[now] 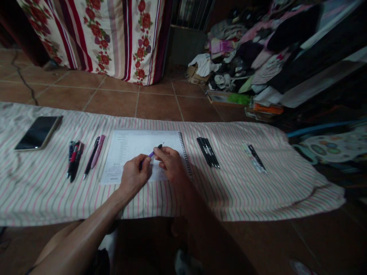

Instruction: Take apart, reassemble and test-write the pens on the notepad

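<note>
Clasping the barrel of a purple pen (151,154) in the left hand (134,173), pinching its black tip end with the right hand (169,160), just above the spiral notebook (129,143) on the striped cloth (243,191). Flanked leftward by a black-and-pink pen pair (94,156), a pen bundle (73,158) and a phone (38,131). Rightward, by black pens (208,152) and two more pens (254,157) farther out.

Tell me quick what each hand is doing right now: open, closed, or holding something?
Left hand: closed on the purple pen, at its barrel.
Right hand: closed, pinching the same pen near its black tip, over the notebook.
</note>
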{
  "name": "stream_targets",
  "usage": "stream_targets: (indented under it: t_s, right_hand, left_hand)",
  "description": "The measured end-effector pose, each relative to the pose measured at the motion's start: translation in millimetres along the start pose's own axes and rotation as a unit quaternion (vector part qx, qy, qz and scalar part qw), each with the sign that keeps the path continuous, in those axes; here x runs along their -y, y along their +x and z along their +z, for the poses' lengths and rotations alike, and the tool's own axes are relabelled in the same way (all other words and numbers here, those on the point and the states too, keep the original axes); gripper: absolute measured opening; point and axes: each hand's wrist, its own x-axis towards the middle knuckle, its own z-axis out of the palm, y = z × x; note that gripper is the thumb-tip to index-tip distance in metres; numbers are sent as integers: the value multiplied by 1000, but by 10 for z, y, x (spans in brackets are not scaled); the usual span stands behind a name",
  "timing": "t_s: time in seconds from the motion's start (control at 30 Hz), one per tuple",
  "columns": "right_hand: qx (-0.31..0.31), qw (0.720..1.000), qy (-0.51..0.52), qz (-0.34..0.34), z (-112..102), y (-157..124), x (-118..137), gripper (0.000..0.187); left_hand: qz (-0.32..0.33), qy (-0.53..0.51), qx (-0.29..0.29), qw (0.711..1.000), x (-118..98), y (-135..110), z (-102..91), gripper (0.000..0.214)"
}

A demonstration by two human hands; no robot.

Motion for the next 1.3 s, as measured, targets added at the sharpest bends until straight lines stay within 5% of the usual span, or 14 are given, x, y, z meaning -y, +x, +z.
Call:
stream_targets:
  t_s: [0.47,0.77,1.13,1.3]
  right_hand:
    - [48,999,1,-16,-29,-36,39,23]
    - [5,999,-22,-23,-33,-26,21,20]
    - [56,998,26,-20,1,-47,35,23]
    - [9,1000,-13,-16,1,-53,16,25]
  left_hand:
    - [-19,-30,0,999,-6,15,1,34]
    - [-7,-14,16,1000,-30,-21,-15,33]
    - [7,-20,-2,1000,-3,-1,-9,33]
    - [7,-5,5,1000,-21,-20,-23,33]
